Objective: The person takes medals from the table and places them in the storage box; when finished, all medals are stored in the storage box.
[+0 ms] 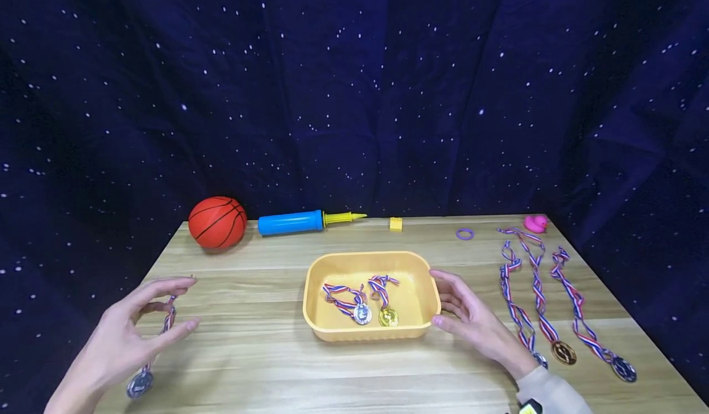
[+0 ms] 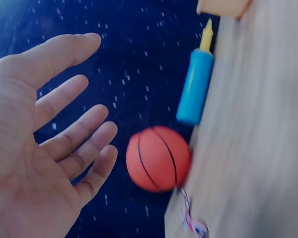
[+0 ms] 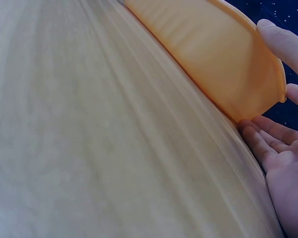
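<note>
My left hand [image 1: 124, 325] hovers over the left side of the table, thumb and fingers spread and nothing between them; the left wrist view shows its bare palm. Below and partly behind it lies a silver-coloured medal [image 1: 140, 384] on a striped ribbon. My right hand [image 1: 471, 315] is at the right end of a yellow plastic basin [image 1: 368, 334], its thumb by the front corner rim and its fingers along the end wall. Inside the basin lie a silver-coloured medal [image 1: 362, 314] and a gold-coloured medal [image 1: 388, 317], each with a red, white and blue ribbon.
Three more ribboned medals, among them a bronze-coloured medal [image 1: 564, 352], lie at the right. Along the back edge are a small basketball [image 1: 218, 222], a blue hand pump [image 1: 290, 222], a yellow block [image 1: 396, 224], a purple ring [image 1: 464, 234] and a pink duck [image 1: 535, 223].
</note>
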Demonstrator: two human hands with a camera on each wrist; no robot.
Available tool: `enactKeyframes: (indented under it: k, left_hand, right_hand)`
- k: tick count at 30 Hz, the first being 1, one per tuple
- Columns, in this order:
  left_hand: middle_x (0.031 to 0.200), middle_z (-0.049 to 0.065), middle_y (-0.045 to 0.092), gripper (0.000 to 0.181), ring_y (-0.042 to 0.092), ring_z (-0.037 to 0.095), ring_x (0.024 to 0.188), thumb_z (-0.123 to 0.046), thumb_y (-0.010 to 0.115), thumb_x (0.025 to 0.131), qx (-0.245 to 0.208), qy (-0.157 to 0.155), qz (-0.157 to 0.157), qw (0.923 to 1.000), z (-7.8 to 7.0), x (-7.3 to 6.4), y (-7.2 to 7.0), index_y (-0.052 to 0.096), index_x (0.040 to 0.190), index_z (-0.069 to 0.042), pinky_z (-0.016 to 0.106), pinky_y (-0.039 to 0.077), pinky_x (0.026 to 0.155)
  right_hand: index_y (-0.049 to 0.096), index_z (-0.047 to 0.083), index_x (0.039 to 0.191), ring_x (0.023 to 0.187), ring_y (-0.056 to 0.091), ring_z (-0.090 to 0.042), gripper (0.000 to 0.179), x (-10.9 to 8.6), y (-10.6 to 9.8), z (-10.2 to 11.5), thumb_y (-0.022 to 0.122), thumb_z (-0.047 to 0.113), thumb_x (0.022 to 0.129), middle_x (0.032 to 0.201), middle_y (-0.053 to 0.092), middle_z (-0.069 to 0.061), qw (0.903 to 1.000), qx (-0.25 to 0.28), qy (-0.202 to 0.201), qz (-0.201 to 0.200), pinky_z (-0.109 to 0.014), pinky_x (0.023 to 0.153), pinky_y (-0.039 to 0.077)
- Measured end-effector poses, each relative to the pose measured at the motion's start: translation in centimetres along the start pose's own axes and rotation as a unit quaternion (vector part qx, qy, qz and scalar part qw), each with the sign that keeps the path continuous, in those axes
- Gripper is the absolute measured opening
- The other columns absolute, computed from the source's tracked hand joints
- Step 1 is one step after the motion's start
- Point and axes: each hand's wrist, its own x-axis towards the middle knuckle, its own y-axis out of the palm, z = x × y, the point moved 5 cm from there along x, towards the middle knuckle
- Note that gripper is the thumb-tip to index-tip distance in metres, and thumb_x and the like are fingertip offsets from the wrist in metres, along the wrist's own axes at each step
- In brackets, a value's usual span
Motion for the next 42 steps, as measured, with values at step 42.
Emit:
enactKeyframes:
  k: [42]
  left_hand:
    - [0.113,-0.016,0.076,0.040,0.080,0.005,0.093,0.006,0.094,0.080,-0.101,-0.089,0.157,0.9783,10.9,-8.5,1.0,0.082,0.117,0.000,0.027,0.067,0.076]
  right_hand:
    - [0.035,0.010,0.172,0.140,0.062,-0.033,0.080,0.0,0.1,0.1,0.074,-0.002,0.103,0.157,0.054,-0.029,1.0000,0.002,0.001,0.001,-0.025,0.118,0.050]
